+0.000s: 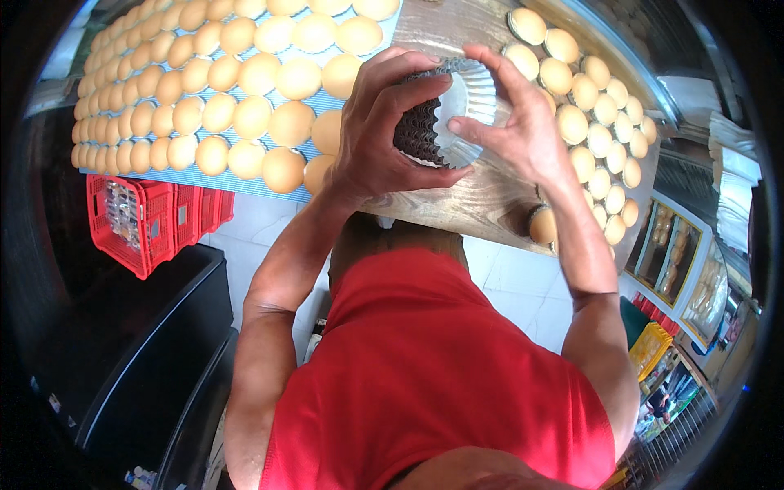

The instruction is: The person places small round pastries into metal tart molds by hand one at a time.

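My left hand [365,139] is wrapped round a stack of fluted paper baking cups [415,132], held sideways above the wooden table. The outer sides of the stack are dark brown. At its right end the pale, pleated inside of the end cup [480,90] faces my right hand [527,135]. The right thumb presses inside that cup, while the fingers curl over its far rim. Whether the end cup has come apart from the stack, I cannot tell. Round golden cakes [599,140] in dark cups stand to the right of my hands.
Many golden cakes [258,74] lie in rows on a blue striped surface [278,189] at the left. The wooden table [457,208] runs beneath my hands. Red plastic crates [155,224] stand below left, beside a black cabinet [155,351]. A display case [670,253] is at the right.
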`<action>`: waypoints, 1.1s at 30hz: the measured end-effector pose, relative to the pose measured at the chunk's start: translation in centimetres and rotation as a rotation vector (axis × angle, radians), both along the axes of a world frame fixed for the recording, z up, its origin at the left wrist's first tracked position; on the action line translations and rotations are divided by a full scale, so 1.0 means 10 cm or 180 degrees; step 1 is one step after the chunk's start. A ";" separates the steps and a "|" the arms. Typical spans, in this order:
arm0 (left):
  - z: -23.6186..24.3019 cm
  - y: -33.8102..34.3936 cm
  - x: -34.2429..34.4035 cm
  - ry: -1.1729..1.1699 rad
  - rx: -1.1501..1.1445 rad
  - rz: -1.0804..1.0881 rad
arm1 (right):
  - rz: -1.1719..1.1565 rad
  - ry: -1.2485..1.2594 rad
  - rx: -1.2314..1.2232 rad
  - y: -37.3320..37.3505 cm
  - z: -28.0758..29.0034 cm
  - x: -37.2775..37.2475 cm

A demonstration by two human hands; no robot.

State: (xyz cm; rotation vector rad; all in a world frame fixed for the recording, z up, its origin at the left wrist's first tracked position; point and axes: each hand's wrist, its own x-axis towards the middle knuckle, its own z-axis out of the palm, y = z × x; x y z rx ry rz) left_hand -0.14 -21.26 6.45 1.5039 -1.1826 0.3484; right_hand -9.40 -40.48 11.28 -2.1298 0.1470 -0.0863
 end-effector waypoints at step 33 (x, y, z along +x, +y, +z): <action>0.71 0.46 -0.53 -0.0769 -0.0125 -0.0812 | -0.1140 -0.0159 0.1593 0.67 0.48 -1.04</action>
